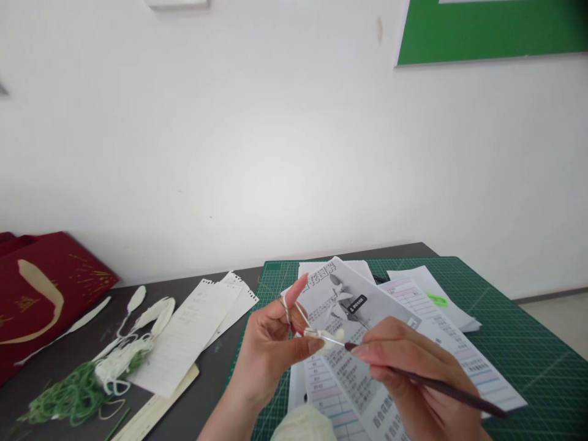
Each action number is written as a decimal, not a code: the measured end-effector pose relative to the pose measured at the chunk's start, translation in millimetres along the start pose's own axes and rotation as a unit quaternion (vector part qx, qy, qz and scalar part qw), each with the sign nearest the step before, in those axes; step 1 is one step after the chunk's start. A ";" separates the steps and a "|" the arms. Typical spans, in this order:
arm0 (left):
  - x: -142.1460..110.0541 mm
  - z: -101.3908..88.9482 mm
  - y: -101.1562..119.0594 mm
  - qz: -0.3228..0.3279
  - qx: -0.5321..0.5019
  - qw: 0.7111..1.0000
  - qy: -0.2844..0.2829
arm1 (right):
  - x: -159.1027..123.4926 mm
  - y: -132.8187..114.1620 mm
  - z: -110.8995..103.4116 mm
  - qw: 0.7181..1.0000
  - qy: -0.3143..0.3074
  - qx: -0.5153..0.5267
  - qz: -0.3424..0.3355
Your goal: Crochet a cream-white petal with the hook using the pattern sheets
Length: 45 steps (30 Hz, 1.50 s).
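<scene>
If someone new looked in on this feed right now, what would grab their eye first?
Probably the hands at lower centre: the left hand pinches a small cream yarn piece, and the right hand holds a dark-handled hook at it. After that, perhaps the dark red bag at the left edge and the bright green panel on the wall at upper right.

I have one view, worn at the head, facing forward and down. White wall (pixel 275 141) fills the upper half; desk (pixel 215 367) lies below, with left hand (pixel 271 343) and right hand (pixel 420 373) close, low in frame.
</scene>
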<state>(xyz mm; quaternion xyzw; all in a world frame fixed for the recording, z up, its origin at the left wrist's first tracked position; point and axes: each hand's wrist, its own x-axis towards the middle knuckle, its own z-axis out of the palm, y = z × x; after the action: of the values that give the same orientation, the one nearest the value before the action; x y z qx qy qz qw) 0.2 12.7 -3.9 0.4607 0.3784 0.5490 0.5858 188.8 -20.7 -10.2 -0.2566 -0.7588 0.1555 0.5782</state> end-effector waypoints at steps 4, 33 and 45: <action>-0.3 -3.0 0.1 -0.053 -0.015 0.997 -0.047 | -1.6 3.6 -2.6 0.994 0.031 0.085 0.056; -13.0 18.7 -18.1 0.032 -0.053 0.991 0.120 | -11.7 8.3 32.5 0.985 0.065 -0.118 -0.109; -4.3 -2.1 2.8 -0.080 -0.178 0.980 -0.036 | -15.1 16.9 32.1 0.946 0.130 0.268 0.129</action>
<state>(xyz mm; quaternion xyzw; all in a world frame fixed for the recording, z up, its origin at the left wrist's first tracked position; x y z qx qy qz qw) -3.2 8.6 -2.2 0.3365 0.2888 0.5425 0.7135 164.7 -13.5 -40.3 -0.2058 -0.5672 0.3918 0.6945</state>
